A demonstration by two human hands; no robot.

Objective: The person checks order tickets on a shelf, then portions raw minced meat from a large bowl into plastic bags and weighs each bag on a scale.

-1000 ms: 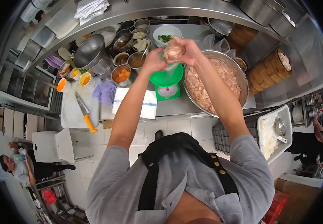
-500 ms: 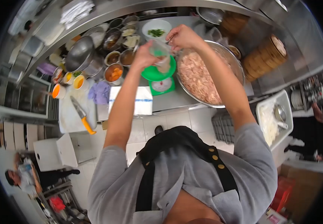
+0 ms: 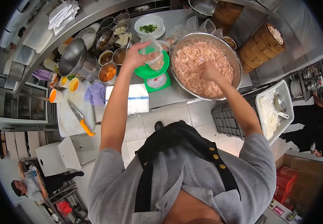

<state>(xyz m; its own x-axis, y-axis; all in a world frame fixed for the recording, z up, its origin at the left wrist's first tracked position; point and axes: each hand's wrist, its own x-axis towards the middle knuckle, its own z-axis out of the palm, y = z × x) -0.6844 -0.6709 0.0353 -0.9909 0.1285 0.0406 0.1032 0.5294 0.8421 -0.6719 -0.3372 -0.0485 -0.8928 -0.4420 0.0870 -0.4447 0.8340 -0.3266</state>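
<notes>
A clear plastic bag (image 3: 154, 59) with some pale pink meat in it rests over the green pan of a kitchen scale (image 3: 157, 82). My left hand (image 3: 134, 56) grips the bag near its mouth, holding it upright. To the right, a large steel bowl (image 3: 210, 99) is full of raw chopped meat (image 3: 191, 56). My right hand (image 3: 208, 71) is down in the meat with curled fingers, their tips partly hidden. Behind the scale, a white bowl (image 3: 137, 24) contains chopped greens (image 3: 148, 28).
An orange-handled knife (image 3: 80, 118) lies on a white cutting board (image 3: 66, 121) at left, near a purple cloth (image 3: 94, 93). Several sauce and ingredient pots crowd the back left. Bamboo steamers (image 3: 259, 48) stand right of the bowl. A white tub (image 3: 290, 108) holds a ladle (image 3: 280, 103).
My right hand has moved from beside the bag's mouth down into the meat in the steel bowl. My left hand keeps the bag over the scale. The view has shifted slightly.
</notes>
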